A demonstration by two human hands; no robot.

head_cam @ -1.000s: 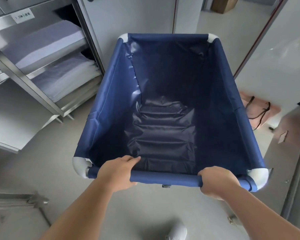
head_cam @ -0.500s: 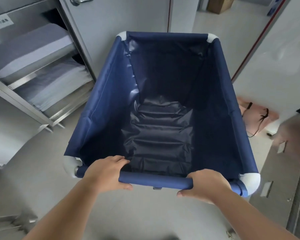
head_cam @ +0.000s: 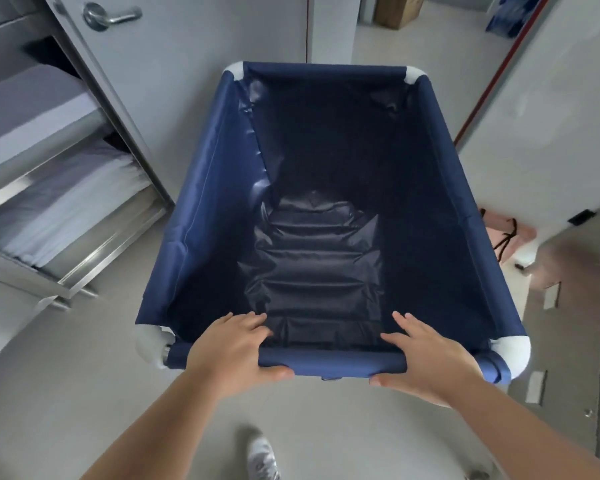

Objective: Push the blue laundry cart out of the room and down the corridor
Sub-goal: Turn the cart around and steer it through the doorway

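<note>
The blue laundry cart (head_cam: 201,209) fills the middle of the view, a deep navy fabric bin with white corner caps and nothing inside. My left hand (head_cam: 232,348) grips the near top rail left of centre, fingers over the rail and thumb under it. My right hand (head_cam: 426,358) grips the same rail right of centre, fingers stretched over the edge. The cart's far end points at an open doorway with pale floor beyond.
A steel shelf unit (head_cam: 94,258) with folded grey linen (head_cam: 32,109) stands close on the left. A grey door with a lever handle (head_cam: 111,17) is ahead left. A white door (head_cam: 551,98) flanks the right, a pink bag (head_cam: 503,233) at its foot. A cardboard box (head_cam: 399,10) sits beyond the doorway.
The cart has rolled forward toward the doorway and the shelf unit has slid back on the left. Both hands stay on the near rail, the right hand's fingers now stretched out over it.
</note>
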